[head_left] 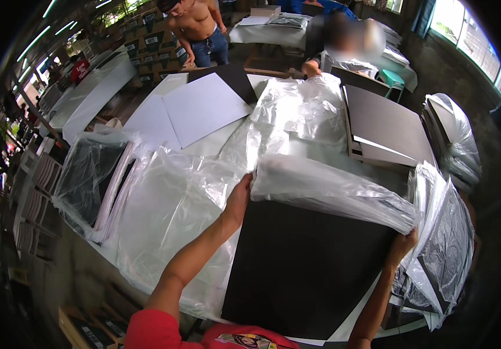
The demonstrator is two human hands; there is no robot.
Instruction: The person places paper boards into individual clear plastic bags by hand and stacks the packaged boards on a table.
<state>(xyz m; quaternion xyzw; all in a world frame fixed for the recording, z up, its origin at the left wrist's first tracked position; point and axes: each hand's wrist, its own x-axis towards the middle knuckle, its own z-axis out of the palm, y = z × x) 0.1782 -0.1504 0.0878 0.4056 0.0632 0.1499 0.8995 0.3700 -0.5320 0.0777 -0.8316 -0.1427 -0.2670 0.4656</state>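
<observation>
A large black sheet of board [308,262] lies in front of me, with white sheet edges showing beneath it. Across its far edge is a bunched clear plastic bag [332,189]. My left hand [239,198] grips the bag's left corner, fingers closed. At the right corner my right hand [402,246] is closed on the same bag. The board's far edge is hidden under the gathered plastic. Left of the board, flat clear plastic bags [169,215] spread over the table.
Plastic-wrapped stacks stand at the left [90,180] and right [445,250]. Grey boards [387,119] lie far right, white sheets [204,110] far left. Across the table, a person's hand [311,68] touches clear plastic [303,107]. Another person [198,29] stands behind.
</observation>
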